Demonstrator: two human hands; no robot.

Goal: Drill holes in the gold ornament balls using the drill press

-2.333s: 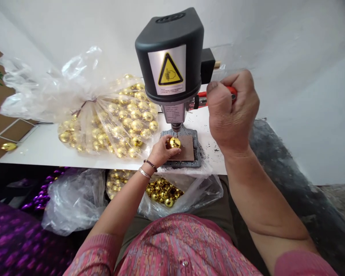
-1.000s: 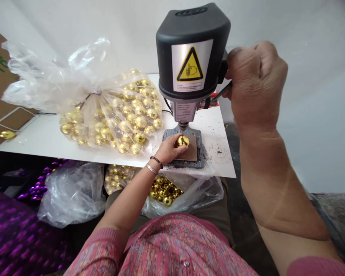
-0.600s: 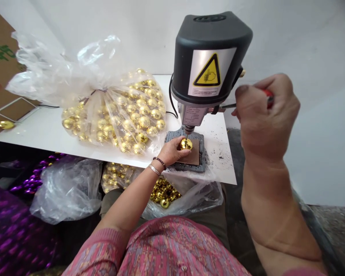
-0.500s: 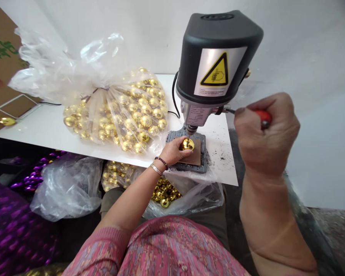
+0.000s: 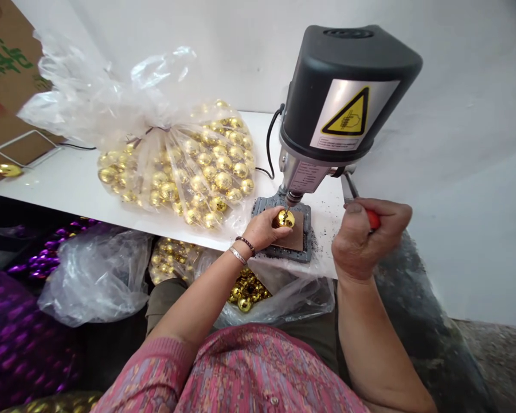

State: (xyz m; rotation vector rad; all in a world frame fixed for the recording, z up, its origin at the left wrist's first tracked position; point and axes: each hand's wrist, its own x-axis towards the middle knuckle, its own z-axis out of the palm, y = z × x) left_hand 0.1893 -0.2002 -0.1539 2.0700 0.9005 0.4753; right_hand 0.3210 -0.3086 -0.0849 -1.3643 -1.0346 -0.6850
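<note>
The gold ball [image 5: 286, 218] sat on the brown board [image 5: 294, 237] beneath the drill press [image 5: 301, 103] at one o'clock. The left hand [image 5: 264, 226] pinched it, hiding its nine o'clock side; at three, the right hand [image 5: 363, 236] curled round a red handle [image 5: 373, 219]. At ten, a tied bag [image 5: 184, 163] crowded the desk [image 5: 60, 195], a black cord [image 5: 268, 143] between it and the drill press; a second bag [image 5: 292, 301] sat at seven.

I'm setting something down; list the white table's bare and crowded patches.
Bare: left on the flat white table, between the lone shiny gold ball and the tied clear plastic bag; a sliver between it and the thin black cable. Crowded: the grey slab base, where the left hand grips a mirrored gold ball; dark shavings litter its right.
</note>
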